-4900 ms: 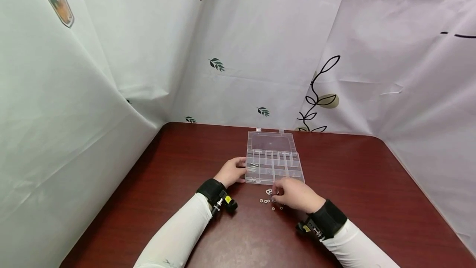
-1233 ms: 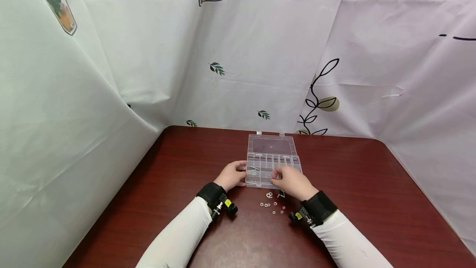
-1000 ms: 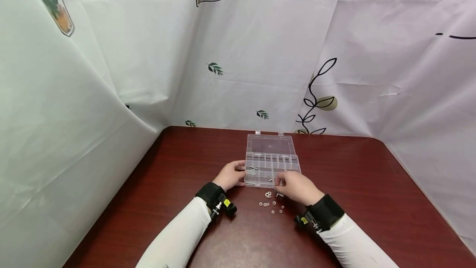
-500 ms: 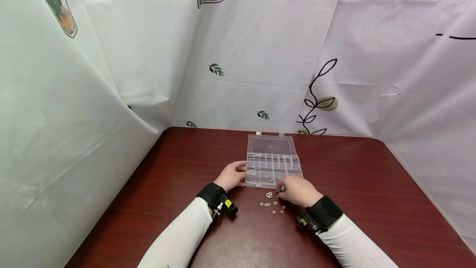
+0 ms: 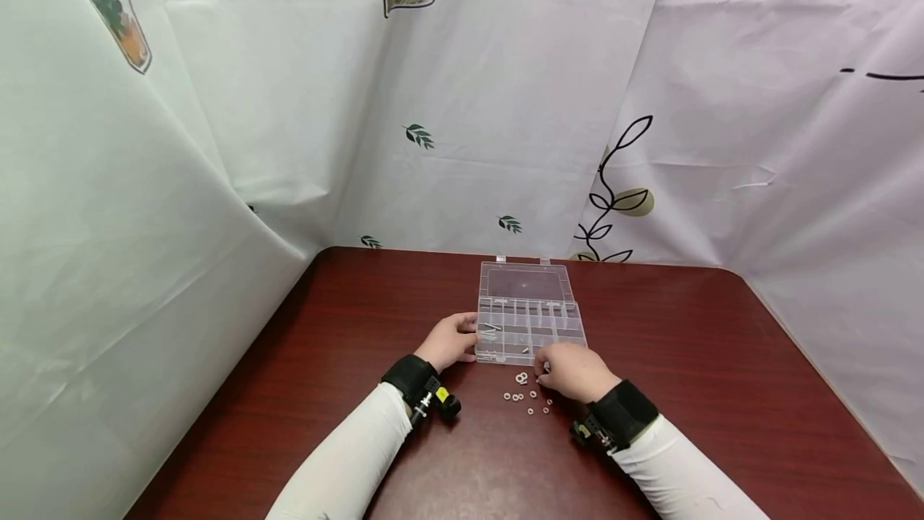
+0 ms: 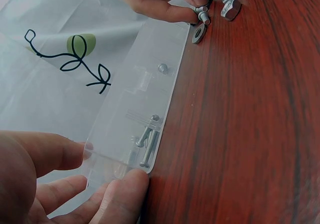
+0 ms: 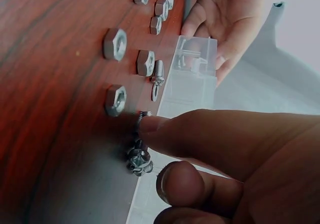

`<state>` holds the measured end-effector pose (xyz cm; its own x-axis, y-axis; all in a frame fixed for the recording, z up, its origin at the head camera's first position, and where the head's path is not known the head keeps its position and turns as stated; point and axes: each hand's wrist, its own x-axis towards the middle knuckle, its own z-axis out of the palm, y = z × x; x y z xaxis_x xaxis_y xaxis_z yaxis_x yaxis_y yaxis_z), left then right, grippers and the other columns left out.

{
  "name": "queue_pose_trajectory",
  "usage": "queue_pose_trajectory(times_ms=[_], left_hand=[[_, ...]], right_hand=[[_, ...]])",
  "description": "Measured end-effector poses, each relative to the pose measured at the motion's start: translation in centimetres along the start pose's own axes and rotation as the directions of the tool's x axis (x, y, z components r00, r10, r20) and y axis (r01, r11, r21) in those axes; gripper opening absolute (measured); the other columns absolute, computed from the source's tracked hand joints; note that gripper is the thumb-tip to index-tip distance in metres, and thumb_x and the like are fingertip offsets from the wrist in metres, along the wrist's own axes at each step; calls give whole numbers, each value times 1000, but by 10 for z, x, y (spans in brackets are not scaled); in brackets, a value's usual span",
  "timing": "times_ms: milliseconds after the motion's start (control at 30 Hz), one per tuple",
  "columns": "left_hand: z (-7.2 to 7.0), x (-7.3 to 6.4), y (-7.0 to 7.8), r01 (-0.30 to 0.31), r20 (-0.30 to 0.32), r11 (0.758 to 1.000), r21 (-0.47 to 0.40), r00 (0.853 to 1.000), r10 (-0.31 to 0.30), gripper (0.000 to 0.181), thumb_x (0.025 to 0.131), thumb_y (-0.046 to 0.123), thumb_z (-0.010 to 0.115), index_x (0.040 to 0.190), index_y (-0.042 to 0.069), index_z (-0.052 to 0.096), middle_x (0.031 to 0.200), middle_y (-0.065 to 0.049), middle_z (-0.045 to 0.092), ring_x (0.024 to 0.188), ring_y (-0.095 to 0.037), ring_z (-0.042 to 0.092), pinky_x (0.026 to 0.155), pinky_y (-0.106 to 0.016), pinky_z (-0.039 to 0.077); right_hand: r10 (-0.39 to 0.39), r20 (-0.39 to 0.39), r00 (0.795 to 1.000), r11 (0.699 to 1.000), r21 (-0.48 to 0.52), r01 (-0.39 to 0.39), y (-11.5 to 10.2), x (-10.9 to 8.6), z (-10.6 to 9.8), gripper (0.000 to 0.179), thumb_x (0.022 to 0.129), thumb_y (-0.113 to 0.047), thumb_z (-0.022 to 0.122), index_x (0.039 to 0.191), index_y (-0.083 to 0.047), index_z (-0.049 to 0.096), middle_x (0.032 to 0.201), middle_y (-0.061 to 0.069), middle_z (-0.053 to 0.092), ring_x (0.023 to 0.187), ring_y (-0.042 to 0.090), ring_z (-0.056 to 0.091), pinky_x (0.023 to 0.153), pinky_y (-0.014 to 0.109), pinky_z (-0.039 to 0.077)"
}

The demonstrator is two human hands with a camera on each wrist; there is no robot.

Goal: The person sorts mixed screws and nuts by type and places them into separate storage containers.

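A clear plastic compartment box [image 5: 516, 337] lies with its lid raised back. My left hand [image 5: 449, 339] grips the box's left side, its fingers and thumb around the end in the left wrist view. Long screws [image 6: 150, 143] lie in the left compartments, and a short screw [image 5: 525, 350] rests in a front-row one. At the front edge, my right hand [image 5: 574, 370] reaches down to a few short screws [image 7: 140, 160] on the table. In the right wrist view the thumb [image 7: 165, 129] touches or nearly touches a screw, apart from the fingertip [image 7: 184, 184]; nothing is visibly pinched.
Several hex nuts [image 7: 116, 99] are scattered on the dark red wooden table [image 5: 390, 287] in front of the box. A washer [image 6: 199, 34] and another short screw [image 7: 158, 73] lie near the box edge. White patterned cloth [image 5: 447, 199] hangs behind and at both sides.
My right hand was over the box, let a short screw go in a front compartment, then came back to the screws on the table. The left hand stays at the box's left side.
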<state>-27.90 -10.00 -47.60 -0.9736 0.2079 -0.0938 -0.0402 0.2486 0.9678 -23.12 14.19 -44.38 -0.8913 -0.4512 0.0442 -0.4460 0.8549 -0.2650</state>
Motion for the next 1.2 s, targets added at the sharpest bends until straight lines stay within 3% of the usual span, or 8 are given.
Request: queue_pose_trajectory(times_ms=[367, 733, 1000, 1200], left_hand=[[0, 1, 0, -1, -2, 1000, 5, 1000, 1, 50, 96, 1, 60, 144, -1, 47, 127, -22, 57, 103, -30, 64, 67, -35, 61], [-1, 2, 0, 4, -2, 1000, 15, 1000, -4, 50, 95, 0, 59, 144, -1, 48, 126, -22, 57, 99, -27, 65, 66, -34, 61], [-1, 3, -3, 6, -3, 1000, 13, 1000, -6, 50, 95, 1, 61, 143, -1, 48, 125, -21, 58, 99, -27, 65, 66, -35, 61], [0, 3, -3, 2, 0, 1000, 12, 1000, -2, 51, 95, 1, 61, 144, 0, 48, 126, -22, 57, 100, -28, 65, 66, -35, 61]], right_hand=[[-34, -21, 999, 999, -20, 34, 0, 2, 5, 23, 79, -11, 73, 66, -24, 59, 63, -10, 51, 59, 10, 46, 54, 31, 42], [-90, -47, 995, 995, 49, 92, 3, 6, 2, 15, 82, -16, 71, 72, -23, 62, 59, -14, 48, 56, 5, 44, 53, 25, 39], [-33, -71, 997, 989, 142, 42, -4, 13, -5, 13, 86, -14, 66, 78, -22, 63, 62, -13, 51, 56, 5, 46, 54, 26, 41], [21, -119, 993, 989, 148, -3, -4, 23, -8, 10, 86, -15, 68, 79, -20, 63, 65, -11, 53, 59, 7, 47, 57, 28, 42]])
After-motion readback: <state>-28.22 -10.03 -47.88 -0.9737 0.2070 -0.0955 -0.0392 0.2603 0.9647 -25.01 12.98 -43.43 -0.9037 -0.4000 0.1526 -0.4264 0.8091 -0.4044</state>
